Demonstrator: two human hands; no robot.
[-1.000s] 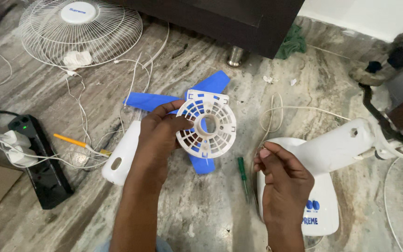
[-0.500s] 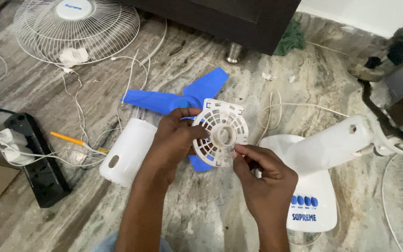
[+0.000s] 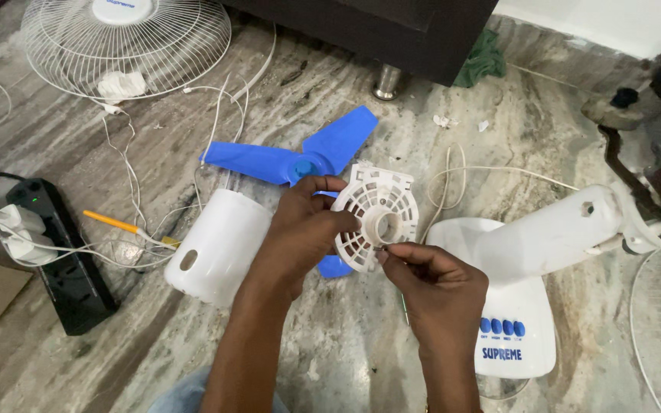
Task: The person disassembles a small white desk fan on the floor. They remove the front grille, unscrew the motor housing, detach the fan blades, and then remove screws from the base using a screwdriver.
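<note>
Fingers (image 3: 311, 200) of the left hand (image 3: 300, 233) clamp the rim of a white round vented cover (image 3: 376, 216), thumb at its front, held up off the floor w/ the centre hole facing the camera. Right hand (image 3: 437, 287) fingers are pinched tight on sth tiny and dark, prob. a screw, pressed at the cover's lower edge; too small to be sure. Progress, judged: fan is well stripped — blue blade (image 3: 300, 157) lies loose on the floor just beyond the left fingers, wire grille (image 3: 128, 46) far off upper left, white plastic motor shell (image 3: 216, 246) just left of the left wrist. Stand and base w/ blue buttons (image 3: 514, 306) right of the right fingers. Left to do: cover not on anything yet. Cover is rigid moulded plastic, slotted ribs, matte. Floor (image 3: 346, 344) is streaked grey stone, glossy. Thin green-handled screwdriver (image 3: 405, 306) partly hidden under the right hand.
</note>
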